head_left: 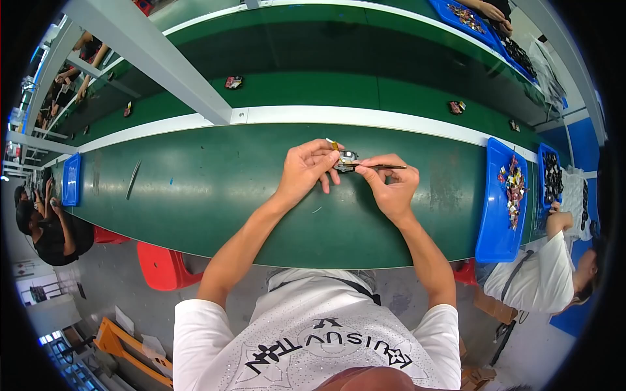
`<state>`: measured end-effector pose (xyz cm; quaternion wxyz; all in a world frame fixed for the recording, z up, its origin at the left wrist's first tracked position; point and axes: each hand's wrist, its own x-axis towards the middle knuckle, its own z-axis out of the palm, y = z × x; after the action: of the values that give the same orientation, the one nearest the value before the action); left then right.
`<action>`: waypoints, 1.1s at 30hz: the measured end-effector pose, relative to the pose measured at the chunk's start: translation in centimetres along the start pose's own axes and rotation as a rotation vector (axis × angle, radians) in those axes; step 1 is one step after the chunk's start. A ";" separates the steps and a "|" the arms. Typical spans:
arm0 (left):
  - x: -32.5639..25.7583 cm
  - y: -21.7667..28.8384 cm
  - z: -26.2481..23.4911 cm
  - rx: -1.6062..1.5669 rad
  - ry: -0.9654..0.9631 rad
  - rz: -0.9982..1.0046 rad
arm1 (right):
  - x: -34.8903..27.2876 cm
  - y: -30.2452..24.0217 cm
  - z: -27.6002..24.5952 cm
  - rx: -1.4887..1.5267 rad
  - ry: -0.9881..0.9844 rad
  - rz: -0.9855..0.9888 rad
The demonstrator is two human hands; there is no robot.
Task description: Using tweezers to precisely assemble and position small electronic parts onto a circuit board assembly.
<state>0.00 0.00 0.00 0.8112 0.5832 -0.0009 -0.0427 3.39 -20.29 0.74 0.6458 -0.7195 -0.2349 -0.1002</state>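
Note:
Above the middle of the green bench (228, 215), my left hand (305, 171) pinches a small grey and black electronic assembly (347, 156). A short yellow ribbon-like strip (334, 145) sticks up from it beside my left thumb. My right hand (395, 188) grips dark, thin tweezers (390, 167) between thumb and fingers. Their tip points left and reaches the lower right edge of the assembly. Fine detail at the contact is too small to make out. A small pale sliver (317, 210) lies on the bench below my hands.
At the right stand a blue tray (486, 228) of small colourful parts and another blue tray (542, 151) of black parts, near a person in white. A thin metal tool (134, 177) lies left. Beyond the white rail (293, 115), a green belt (313, 90) carries small assemblies; a grey post (156, 62) rises there.

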 end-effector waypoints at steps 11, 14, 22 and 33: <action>-0.1 0.3 0.2 0.008 0.002 -0.009 | -0.1 0.4 0.0 -0.023 -0.015 0.005; -0.1 0.2 0.3 -0.002 0.010 -0.001 | -0.1 0.2 -0.1 -0.051 -0.014 -0.004; -0.1 0.1 0.3 -0.020 0.002 0.001 | -0.3 0.3 -0.2 -0.072 -0.004 -0.033; 0.0 0.4 0.5 -0.042 -0.022 -0.018 | -0.1 0.1 -0.5 -0.030 0.031 -0.029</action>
<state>-0.04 -0.32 0.55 0.8229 0.5653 -0.0039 -0.0566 3.43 -20.77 0.66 0.6370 -0.7241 -0.2336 -0.1243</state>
